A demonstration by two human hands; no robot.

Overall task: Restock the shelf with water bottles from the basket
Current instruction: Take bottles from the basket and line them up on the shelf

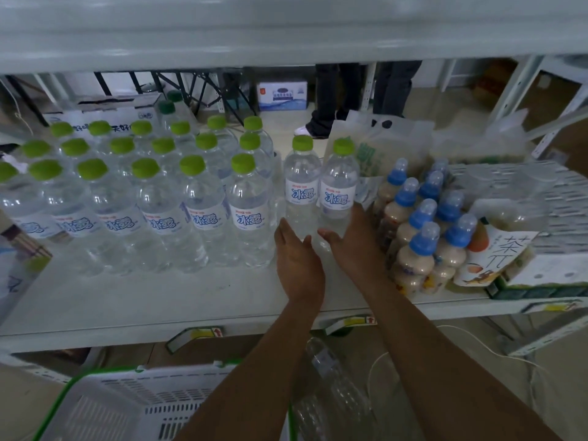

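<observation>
Fingers of the left hand straight and loosely apart, palm turned inward, gripping nothing. Right hand likewise flat and spread, fingers pointing toward the shelf back, empty. Both hands just in front of two upright water bottles: one ahead of the left hand, one ahead of the right. Contact with the bottle bases unclear; right fingertips look very near or touching the second bottle.

Both bottles stand on the white shelf, green caps, white labels with blue lettering, side by side, nearly touching. Left of them, the main block of water bottles, same kind, packed in rows; about twenty visible, rear rows hard to count. Narrow gap between block and the two singles.

Right of the hands, close beside the right forearm: shrink-wrapped pack of beige drink bottles with blue caps, about nine caps showing. Further right, a carton with fruit print. Behind, translucent bags.

Below the shelf edge, white basket with green rim, lower left. Clear bottles lie beside it under the forearms, blurred; count unclear.

Someone's legs stand beyond the shelf.
</observation>
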